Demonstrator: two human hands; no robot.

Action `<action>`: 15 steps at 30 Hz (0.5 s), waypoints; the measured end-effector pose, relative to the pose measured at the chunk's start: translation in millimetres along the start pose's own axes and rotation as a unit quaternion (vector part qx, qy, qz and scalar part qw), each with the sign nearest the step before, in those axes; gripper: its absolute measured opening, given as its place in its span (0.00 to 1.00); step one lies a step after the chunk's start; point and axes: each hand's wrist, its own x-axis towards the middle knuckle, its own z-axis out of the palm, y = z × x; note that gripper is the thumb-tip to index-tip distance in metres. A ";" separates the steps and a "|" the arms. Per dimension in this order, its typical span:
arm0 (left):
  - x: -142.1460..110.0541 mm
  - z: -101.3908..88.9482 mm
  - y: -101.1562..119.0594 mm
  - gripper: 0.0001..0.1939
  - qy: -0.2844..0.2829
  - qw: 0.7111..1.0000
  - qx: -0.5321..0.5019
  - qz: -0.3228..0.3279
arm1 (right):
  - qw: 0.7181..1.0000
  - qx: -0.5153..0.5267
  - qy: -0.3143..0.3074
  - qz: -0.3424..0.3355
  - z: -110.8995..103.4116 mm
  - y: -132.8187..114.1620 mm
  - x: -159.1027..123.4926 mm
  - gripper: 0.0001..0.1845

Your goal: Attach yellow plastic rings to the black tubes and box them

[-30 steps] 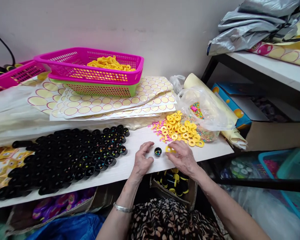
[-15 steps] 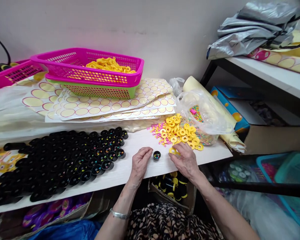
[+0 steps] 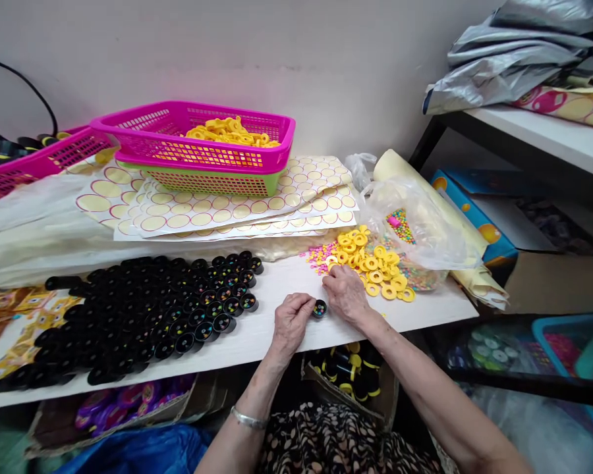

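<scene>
A small black cup with coloured beads inside stands alone near the shelf's front edge. My left hand lies beside it, fingers curled, with the fingertips pinching the cup's left side. My right hand is just right of the cup, knuckles up and fingers bent down onto the near edge of a pile of yellow rings and small pink and yellow beads. What its fingertips hold is hidden. To the left stands a large block of black cups; those on its right side have beads in them.
A clear bag of coloured beads lies behind the rings. Sticker sheets carry a pink basket of yellow rings stacked on a green one. A box of black-and-yellow parts sits under the shelf. A dark rack stands on the right.
My right hand, which held a yellow ring beside the cup, has moved up and left to the pile's edge. My left hand's fingers have closed in on the lone cup.
</scene>
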 end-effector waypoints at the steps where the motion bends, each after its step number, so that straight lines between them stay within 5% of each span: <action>1: 0.0 -0.1 0.0 0.08 0.000 1.000 -0.002 0.001 | 1.000 -0.014 -0.015 -0.004 1.6 -1.8 3.6 0.11; 7: -0.1 -0.5 1.5 0.10 0.001 1.000 -0.007 -0.007 | 0.997 -0.049 -0.057 -0.029 -0.3 -6.3 9.5 0.09; 11: -0.4 0.3 2.2 0.11 0.000 1.000 -0.006 -0.004 | 0.997 -0.017 -0.069 0.006 -8.7 -4.5 -13.4 0.11; 15: -0.3 0.6 1.9 0.11 -0.007 1.000 0.002 0.001 | 0.988 0.010 -0.154 0.020 -14.6 -2.8 -37.6 0.12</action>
